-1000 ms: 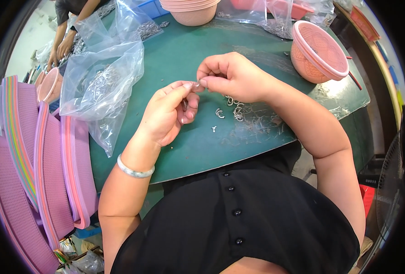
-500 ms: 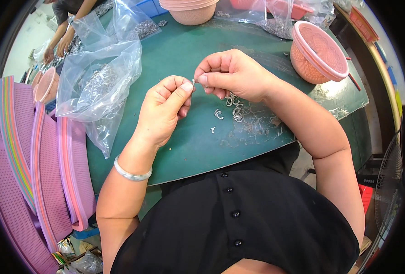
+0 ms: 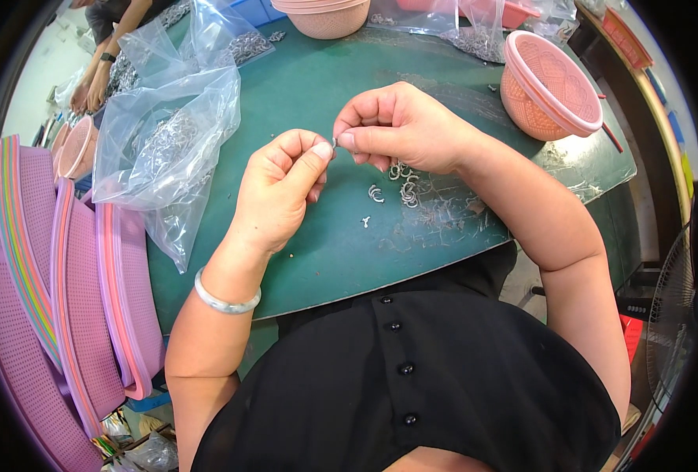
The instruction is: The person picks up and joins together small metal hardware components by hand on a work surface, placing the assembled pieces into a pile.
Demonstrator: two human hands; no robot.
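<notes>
I saw both hands, left hand (image 3: pixel 282 193) and right hand (image 3: pixel 400 126), pinched shut on one small metal clip (image 3: pixel 334 143) above the green counter (image 3: pixel 302 86).

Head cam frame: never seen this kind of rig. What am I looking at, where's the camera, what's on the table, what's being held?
There is no machine here. A person works with two bare hands, and the one picture comes from a wide fisheye camera worn on the head, looking down. That is why the straight table edges bend near the rim and the forearms enter from below.

The left hand and right hand meet above a dark green table, pinching a tiny metal piece between their fingertips; it is too small to tell its shape.

Just below the right hand lies a scatter of small metal hooks. To the left sits a clear plastic bag with more metal parts. A pink basket stands at the right, and pink trays are stacked on edge at the far left. Another person's arms show at the top left.
</notes>
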